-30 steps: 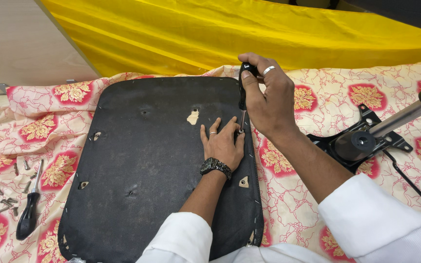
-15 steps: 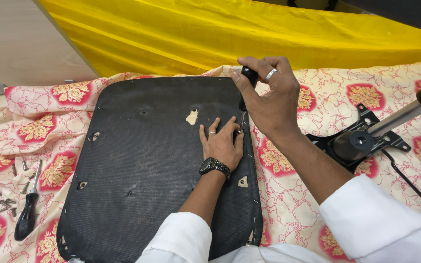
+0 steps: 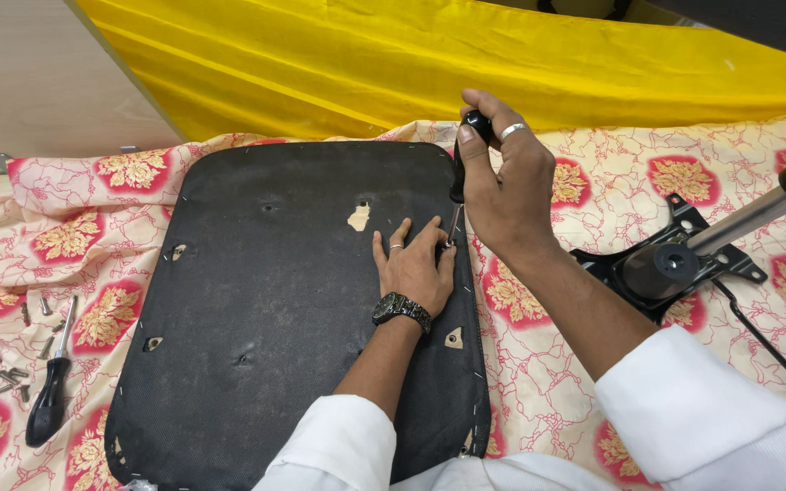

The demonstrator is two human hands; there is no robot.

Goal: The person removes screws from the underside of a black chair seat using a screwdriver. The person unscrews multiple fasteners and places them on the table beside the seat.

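Note:
A black chair seat base [image 3: 266, 291] lies underside up on a floral cloth. My right hand [image 3: 505, 186] grips the black handle of a screwdriver [image 3: 458, 173], held upright with its tip on a screw [image 3: 448, 243] near the seat's right edge. My left hand [image 3: 414, 266] rests flat on the seat, fingers spread, with its fingertips steadying the screw beside the tip. A watch is on the left wrist, rings on both hands.
A second black-handled screwdriver [image 3: 50, 391] and several loose screws [image 3: 6, 373] lie on the cloth at the left. A black metal chair mechanism [image 3: 670, 264] with a gas-lift cylinder [image 3: 775, 205] sits at the right. Yellow fabric [image 3: 466, 64] lies behind.
My right hand has turned on the screwdriver handle, shifting its fingers and rising slightly. My left hand stays at the screw.

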